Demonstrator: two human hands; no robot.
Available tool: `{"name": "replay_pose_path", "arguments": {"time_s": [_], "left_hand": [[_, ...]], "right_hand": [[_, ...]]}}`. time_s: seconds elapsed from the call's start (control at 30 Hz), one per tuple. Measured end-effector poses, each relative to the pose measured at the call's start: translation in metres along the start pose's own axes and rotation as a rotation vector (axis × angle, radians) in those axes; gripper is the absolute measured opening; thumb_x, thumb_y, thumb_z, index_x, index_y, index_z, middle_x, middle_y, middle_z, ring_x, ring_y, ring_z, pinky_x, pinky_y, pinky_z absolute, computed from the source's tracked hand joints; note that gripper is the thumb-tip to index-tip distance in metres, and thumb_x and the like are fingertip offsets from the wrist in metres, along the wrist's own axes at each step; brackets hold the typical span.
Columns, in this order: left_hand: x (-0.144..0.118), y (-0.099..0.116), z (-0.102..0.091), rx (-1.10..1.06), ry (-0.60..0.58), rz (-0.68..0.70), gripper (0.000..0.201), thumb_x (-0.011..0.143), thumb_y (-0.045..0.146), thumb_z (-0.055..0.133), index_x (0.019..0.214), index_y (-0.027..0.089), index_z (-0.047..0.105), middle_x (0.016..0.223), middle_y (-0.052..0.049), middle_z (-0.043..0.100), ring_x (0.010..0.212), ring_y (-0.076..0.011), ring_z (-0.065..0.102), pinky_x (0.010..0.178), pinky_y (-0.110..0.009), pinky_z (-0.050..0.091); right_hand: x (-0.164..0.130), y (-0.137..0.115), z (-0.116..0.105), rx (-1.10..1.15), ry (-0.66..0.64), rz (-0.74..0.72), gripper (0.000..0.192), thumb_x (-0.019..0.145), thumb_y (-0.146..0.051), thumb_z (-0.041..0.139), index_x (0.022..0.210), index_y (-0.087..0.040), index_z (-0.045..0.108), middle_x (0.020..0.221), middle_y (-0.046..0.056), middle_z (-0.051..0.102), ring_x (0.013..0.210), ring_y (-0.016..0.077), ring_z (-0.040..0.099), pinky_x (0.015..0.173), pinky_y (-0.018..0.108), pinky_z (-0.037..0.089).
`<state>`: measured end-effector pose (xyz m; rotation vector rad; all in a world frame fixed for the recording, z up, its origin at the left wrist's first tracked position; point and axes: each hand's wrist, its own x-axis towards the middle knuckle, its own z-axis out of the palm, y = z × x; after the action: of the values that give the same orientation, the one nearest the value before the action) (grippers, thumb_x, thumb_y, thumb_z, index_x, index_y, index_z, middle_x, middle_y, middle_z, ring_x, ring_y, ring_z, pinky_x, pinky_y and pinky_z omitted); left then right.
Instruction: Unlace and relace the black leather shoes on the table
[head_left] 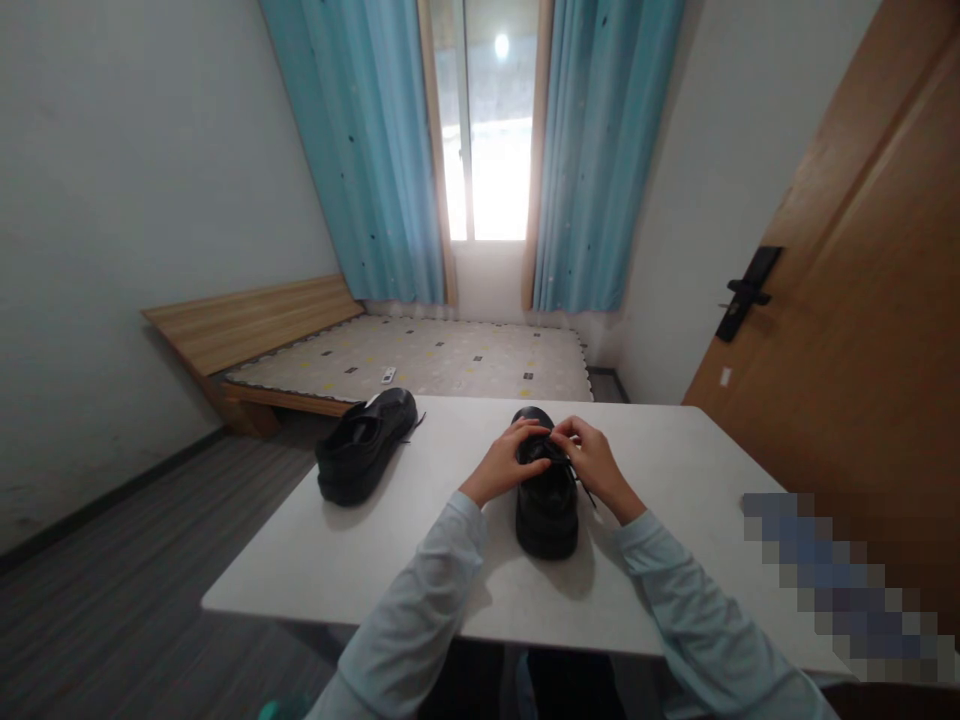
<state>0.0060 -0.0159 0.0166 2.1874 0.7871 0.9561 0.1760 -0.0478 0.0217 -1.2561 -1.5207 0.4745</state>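
Note:
A black lace-up shoe (pixel 547 520) rests on the white table (pixel 450 590) in front of me, its heel toward me and its toe pointing away. My left hand (pixel 506 465) lies over the shoe's upper from the left, fingers and thumb curled on the lacing area. On the other side, my right hand (pixel 592 460) has thumb and index finger pinched together at the laces. A thin black shoelace (pixel 586 488) hangs down the shoe's right side below that hand. Where exactly the fingertips meet the lace is hard to make out.
A second black shoe (pixel 367 445) stands at the table's left, with lace ends sticking out. Beyond the table are a low bed (pixel 435 355) with a small white object (pixel 388 375) on it, and a curtained window. A wooden door (pixel 847 250) is at the right, near a pixelated patch.

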Motion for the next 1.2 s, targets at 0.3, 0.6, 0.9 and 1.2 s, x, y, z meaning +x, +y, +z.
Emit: {"name": "replay_pose_path", "arguments": {"time_s": [0.3, 0.6, 0.9, 1.2], "left_hand": [[0.000, -0.002, 0.000, -0.001, -0.008, 0.017, 0.048, 0.071, 0.027, 0.069, 0.117, 0.020, 0.058, 0.132, -0.011, 0.050, 0.129, -0.0254, 0.040, 0.110, -0.045, 0.029], [0.000, -0.005, 0.001, -0.004, 0.004, 0.043, 0.049, 0.070, 0.026, 0.070, 0.117, 0.018, 0.058, 0.131, -0.013, 0.051, 0.127, -0.0251, 0.042, 0.109, -0.043, 0.031], [0.000, -0.003, 0.000, 0.013, -0.009, 0.030, 0.048, 0.071, 0.026, 0.070, 0.117, 0.021, 0.058, 0.131, -0.011, 0.051, 0.128, -0.0250, 0.041, 0.109, -0.045, 0.031], [-0.001, -0.002, 0.000, 0.003, -0.008, 0.021, 0.048, 0.071, 0.026, 0.069, 0.117, 0.019, 0.059, 0.132, -0.012, 0.050, 0.128, -0.0246, 0.041, 0.110, -0.043, 0.030]], "right_hand": [[0.000, -0.004, 0.000, 0.106, -0.015, 0.020, 0.012, 0.072, -0.030, 0.063, 0.073, -0.019, 0.058, 0.069, 0.000, 0.062, 0.067, 0.0154, 0.058, 0.065, 0.029, 0.044], [0.001, -0.011, -0.007, 0.420, -0.031, 0.145, 0.031, 0.057, -0.029, 0.077, 0.080, -0.019, 0.059, 0.073, 0.000, 0.064, 0.071, 0.0148, 0.061, 0.068, 0.028, 0.049], [0.002, -0.007, -0.007, 0.363, 0.006, 0.087, 0.020, 0.067, -0.031, 0.069, 0.079, -0.019, 0.058, 0.074, -0.001, 0.061, 0.058, 0.0133, 0.060, 0.061, 0.030, 0.049], [0.004, -0.004, -0.015, -0.224, -0.008, -0.269, 0.014, 0.077, -0.013, 0.050, 0.076, -0.021, 0.062, 0.077, 0.004, 0.060, 0.074, 0.0189, 0.056, 0.070, 0.032, 0.045]]}}
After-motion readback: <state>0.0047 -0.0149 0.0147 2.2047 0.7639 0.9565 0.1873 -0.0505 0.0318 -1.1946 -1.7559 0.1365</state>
